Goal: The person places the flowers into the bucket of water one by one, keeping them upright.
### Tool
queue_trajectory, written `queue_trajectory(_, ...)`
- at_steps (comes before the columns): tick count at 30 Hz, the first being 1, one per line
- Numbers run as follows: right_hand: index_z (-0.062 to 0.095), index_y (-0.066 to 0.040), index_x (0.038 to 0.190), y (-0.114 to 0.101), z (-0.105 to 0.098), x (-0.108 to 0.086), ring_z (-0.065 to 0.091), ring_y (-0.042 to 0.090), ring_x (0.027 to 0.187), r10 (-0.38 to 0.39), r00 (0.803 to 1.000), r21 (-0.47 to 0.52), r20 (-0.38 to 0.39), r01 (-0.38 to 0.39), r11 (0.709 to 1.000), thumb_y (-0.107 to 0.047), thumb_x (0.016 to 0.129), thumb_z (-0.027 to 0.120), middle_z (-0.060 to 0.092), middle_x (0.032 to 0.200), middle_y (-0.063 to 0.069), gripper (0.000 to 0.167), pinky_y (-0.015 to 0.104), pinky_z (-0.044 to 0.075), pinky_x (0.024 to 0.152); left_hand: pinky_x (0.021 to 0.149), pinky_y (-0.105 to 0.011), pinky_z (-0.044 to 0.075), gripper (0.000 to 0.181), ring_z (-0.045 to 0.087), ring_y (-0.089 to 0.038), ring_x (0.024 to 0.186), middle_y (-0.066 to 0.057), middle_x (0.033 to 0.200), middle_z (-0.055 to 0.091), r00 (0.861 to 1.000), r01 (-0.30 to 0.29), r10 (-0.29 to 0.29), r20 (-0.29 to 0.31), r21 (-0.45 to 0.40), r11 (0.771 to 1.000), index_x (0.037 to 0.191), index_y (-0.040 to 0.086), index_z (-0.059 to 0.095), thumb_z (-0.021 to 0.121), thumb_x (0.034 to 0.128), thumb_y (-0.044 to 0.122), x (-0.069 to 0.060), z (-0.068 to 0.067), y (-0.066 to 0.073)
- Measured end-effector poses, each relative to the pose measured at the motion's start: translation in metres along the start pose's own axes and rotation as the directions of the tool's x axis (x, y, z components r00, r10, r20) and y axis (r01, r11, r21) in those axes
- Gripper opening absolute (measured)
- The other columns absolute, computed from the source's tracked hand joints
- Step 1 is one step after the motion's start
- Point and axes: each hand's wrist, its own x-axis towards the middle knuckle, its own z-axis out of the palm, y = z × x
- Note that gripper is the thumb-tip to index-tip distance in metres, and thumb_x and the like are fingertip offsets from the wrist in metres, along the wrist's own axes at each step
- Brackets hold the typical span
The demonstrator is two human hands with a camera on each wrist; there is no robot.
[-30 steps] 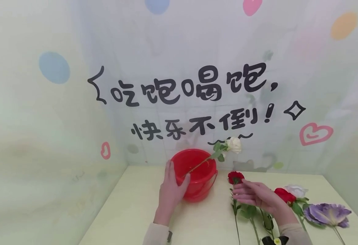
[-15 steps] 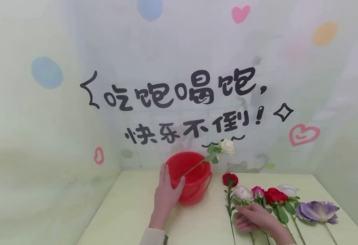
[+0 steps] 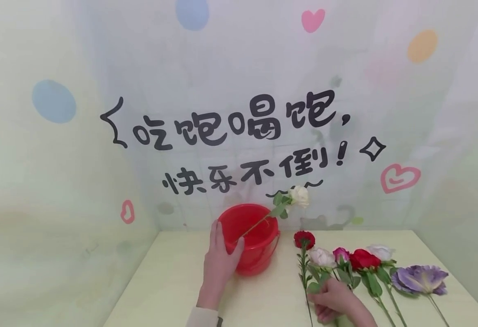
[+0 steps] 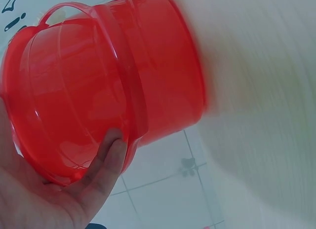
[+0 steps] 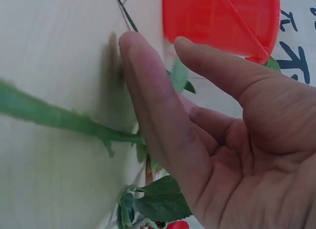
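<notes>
"On the tabletop (image 3: 169, 286), where's the red bucket (image 3: 256, 261)?"

"Left of the red carnation (image 3: 304, 240), a white rose (image 3: 299, 196) leaning out over its rim. The left hand (image 3: 219, 265) grips that rim."

"And the right hand (image 3: 336, 300)?"

"Fingers (image 5: 160, 105) loosely bent, thumb well apart, beside a green stem (image 5: 59, 115) near the pale pink rose (image 3: 322, 257); I can't tell whether it touches the stem."

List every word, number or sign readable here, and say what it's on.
"吃饱喝饱,": upper line, black, on the back wall.
"快乐不倒!": lower line, same wall.
The wrist views catch only parts of this lettering.
No lettering shows on the red bucket or flowers.
</notes>
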Motion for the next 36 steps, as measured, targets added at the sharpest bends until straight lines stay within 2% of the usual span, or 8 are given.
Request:
queue_trajectory(4,0.069,-0.001,0.074,-0.001,0.006,0.004,0.069,0.014,0.053,0.005,1.0,-0.035,-0.029,-0.006,0.999,-0.019,0.094,0.08,0.069,0.064,0.008,0.03,0.027,0.06,0.053,0.086,-0.054,0.063,0.107,0.059,-0.041,0.131,-0.009,0.168,0.032,1.0,-0.005,0.005,-0.004,0.0,1.0,0.17,0.015,0.019,0.083,0.0882,0.042,0.001,-0.002,0.0)
queue_trajectory(10,0.069,-0.005,0.064,-0.005,0.018,0.01,0.063,0.014,0.047,0.014,0.991,-0.137,-0.133,-0.032,0.99,-0.022,0.089,0.085,0.063,0.054,0.005,0.035,0.026,0.054,0.049,0.085,-0.053,0.064,0.107,0.06,-0.04,0.128,-0.009,0.168,0.032,1.0,0.003,-0.003,0.002,0.012,1.0,0.169,0.016,0.02,0.084,0.0878,0.043,0.0,-0.001,-0.003)
queue_trajectory(13,0.068,-0.006,0.062,-0.007,0.022,0.012,0.061,0.014,0.046,0.007,0.984,-0.193,-0.176,-0.041,0.98,-0.018,0.088,0.084,0.061,0.052,0.003,0.033,0.026,0.052,0.05,0.085,-0.053,0.064,0.107,0.063,-0.039,0.124,-0.008,0.168,0.031,1.0,-0.003,0.003,-0.004,0.015,1.0,0.169,0.015,0.02,0.084,0.0879,0.043,0.001,0.0,-0.003)
queue_trajectory(18,0.066,-0.007,0.062,-0.009,0.024,0.014,0.059,0.014,0.047,0.001,0.981,-0.251,-0.195,-0.051,0.967,-0.006,0.087,0.076,0.062,0.053,0.004,0.027,0.026,0.049,0.049,0.085,-0.053,0.064,0.107,0.063,-0.039,0.124,-0.009,0.168,0.031,1.0,-0.011,0.011,-0.004,0.016,1.0,0.169,0.016,0.02,0.084,0.0876,0.043,0.002,0.002,-0.005)
queue_trajectory(22,0.065,-0.009,0.061,-0.011,0.024,0.014,0.055,0.013,0.049,-0.012,0.978,-0.281,-0.209,-0.049,0.959,-0.003,0.085,0.074,0.058,0.053,0.001,0.026,0.025,0.044,0.049,0.085,-0.052,0.064,0.108,0.063,-0.038,0.123,-0.008,0.168,0.032,1.0,-0.007,0.007,-0.01,0.019,1.0,0.17,0.017,0.019,0.083,0.0876,0.046,0.002,0.004,-0.005)
queue_trajectory(28,0.057,-0.012,0.063,-0.009,0.026,0.018,0.046,0.015,0.057,-0.087,0.967,-0.334,-0.239,0.003,0.943,-0.002,0.081,0.075,0.048,0.058,-0.003,0.028,0.026,0.036,0.053,0.084,-0.053,0.064,0.105,0.064,-0.039,0.122,-0.009,0.168,0.032,1.0,0.001,-0.001,-0.013,0.028,1.0,0.169,0.016,0.02,0.081,0.0895,0.046,-0.001,0.002,-0.003)
queue_trajectory(31,0.058,-0.009,0.071,-0.007,0.026,0.021,0.05,0.017,0.061,-0.109,0.965,-0.315,-0.239,0.029,0.949,-0.002,0.081,0.075,0.053,0.065,0.001,0.021,0.029,0.041,0.055,0.084,-0.052,0.064,0.105,0.065,-0.038,0.121,-0.009,0.167,0.033,1.0,-0.002,0.003,-0.014,0.025,1.0,0.169,0.015,0.02,0.081,0.0896,0.045,-0.001,0.002,-0.004)
queue_trajectory(36,0.06,-0.006,0.081,-0.001,0.021,0.025,0.058,0.016,0.058,-0.103,0.966,-0.201,-0.239,0.055,0.978,-0.001,0.082,0.076,0.06,0.069,0.003,0.016,0.029,0.049,0.054,0.085,-0.053,0.064,0.106,0.064,-0.038,0.122,-0.009,0.168,0.033,1.0,-0.007,0.007,-0.016,0.023,1.0,0.169,0.016,0.02,0.083,0.0885,0.043,0.0,0.004,-0.003)
